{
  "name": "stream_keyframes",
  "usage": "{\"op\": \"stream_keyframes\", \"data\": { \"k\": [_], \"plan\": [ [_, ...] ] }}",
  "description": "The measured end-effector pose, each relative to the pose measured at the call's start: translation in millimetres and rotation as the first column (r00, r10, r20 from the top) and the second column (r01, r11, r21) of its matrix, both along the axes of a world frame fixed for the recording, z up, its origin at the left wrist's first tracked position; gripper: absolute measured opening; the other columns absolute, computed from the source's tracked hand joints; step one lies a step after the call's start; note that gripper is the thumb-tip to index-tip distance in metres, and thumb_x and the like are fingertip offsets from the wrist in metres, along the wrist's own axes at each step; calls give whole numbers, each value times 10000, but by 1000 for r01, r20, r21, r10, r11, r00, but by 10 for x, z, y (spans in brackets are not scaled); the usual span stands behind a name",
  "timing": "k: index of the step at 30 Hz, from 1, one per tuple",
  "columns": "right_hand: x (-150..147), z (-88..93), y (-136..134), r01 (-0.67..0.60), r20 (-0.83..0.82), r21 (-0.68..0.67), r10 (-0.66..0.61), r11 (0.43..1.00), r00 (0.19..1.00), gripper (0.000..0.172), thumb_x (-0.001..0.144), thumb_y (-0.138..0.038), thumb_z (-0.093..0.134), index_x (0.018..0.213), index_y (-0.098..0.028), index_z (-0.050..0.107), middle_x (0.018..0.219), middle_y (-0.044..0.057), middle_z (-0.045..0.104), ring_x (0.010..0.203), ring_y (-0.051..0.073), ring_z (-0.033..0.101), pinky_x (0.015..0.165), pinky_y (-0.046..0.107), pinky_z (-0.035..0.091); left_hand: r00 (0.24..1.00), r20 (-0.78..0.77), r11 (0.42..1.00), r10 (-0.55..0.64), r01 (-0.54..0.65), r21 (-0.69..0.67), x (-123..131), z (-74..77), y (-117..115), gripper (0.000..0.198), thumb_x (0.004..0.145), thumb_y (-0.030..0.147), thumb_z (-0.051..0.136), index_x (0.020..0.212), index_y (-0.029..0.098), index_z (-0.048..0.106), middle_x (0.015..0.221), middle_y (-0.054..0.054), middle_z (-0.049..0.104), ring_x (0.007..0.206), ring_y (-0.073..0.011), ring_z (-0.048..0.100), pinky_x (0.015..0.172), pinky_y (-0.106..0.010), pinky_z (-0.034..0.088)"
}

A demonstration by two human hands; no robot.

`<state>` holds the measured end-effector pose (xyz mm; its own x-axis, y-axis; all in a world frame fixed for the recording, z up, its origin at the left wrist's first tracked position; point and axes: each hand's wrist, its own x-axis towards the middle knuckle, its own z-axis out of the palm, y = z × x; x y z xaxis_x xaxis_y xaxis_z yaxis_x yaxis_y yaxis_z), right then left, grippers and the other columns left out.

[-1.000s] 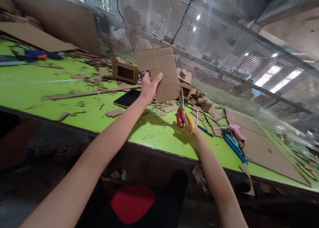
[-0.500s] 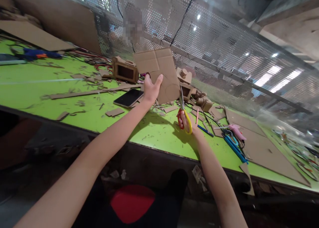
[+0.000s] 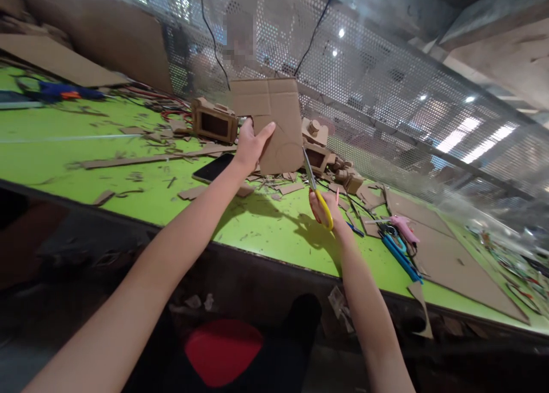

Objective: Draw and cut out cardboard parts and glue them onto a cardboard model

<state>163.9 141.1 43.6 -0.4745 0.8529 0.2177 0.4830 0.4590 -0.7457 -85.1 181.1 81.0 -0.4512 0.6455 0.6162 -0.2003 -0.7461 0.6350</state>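
Note:
My left hand (image 3: pixel 252 145) grips a piece of cardboard (image 3: pixel 278 110) by its lower left side, thumb across the front, and holds it upright above the table. A round outline is drawn low on the cardboard, near its right edge. My right hand (image 3: pixel 322 205) is closed on the handles of a pair of scissors (image 3: pixel 316 188) with red and yellow grips. The blades point up and lie at the cardboard's lower right edge; whether they are cutting into it I cannot tell.
On the green table (image 3: pixel 266 233) lie a phone (image 3: pixel 210 169), cardboard scraps and a cardboard box model (image 3: pixel 213 124). To the right are a pink glue gun (image 3: pixel 404 228), a blue cutter (image 3: pixel 401 257) and a large cardboard sheet (image 3: pixel 463 270). Perforated metal mesh (image 3: pixel 364 78) stands behind.
My left hand and the cardboard have shifted slightly left and up, and the cardboard has turned a little. The scissors have tilted further left at the tip and look more closed.

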Motion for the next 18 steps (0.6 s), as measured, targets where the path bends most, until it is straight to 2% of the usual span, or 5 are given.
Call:
{"op": "stream_keyframes", "data": {
  "k": [7, 12, 18],
  "plan": [
    [-59, -42, -103, -137, -85, -59, 132, 989, 988, 499, 855, -730, 357, 870, -247, 481, 545, -63, 396, 423, 113, 367, 430, 264, 338, 997, -48, 998, 56, -56, -5, -12, 10, -30, 610, 582, 659, 768, 919, 201, 547, 1052, -113, 665, 1113, -308, 611, 1021, -501, 442],
    [-87, -67, -122, -168, -125, -55, 160, 984, 979, 498, 851, -736, 369, 882, -254, 490, 556, -65, 390, 420, 102, 353, 428, 259, 338, 996, -65, 998, 61, -61, -1, -10, 11, -45, 603, 591, 656, 766, 926, 204, 548, 1045, -102, 666, 1118, -302, 604, 1038, -492, 425],
    [-97, -35, -149, -174, -117, -128, 159, 976, 980, 587, 798, -812, 349, 875, -247, 486, 564, -56, 391, 438, 111, 368, 439, 273, 367, 998, -43, 999, 36, -36, 8, -10, 28, -66, 613, 584, 645, 776, 932, 194, 551, 1066, -121, 657, 1147, -314, 587, 1030, -481, 428]
  ]
}}
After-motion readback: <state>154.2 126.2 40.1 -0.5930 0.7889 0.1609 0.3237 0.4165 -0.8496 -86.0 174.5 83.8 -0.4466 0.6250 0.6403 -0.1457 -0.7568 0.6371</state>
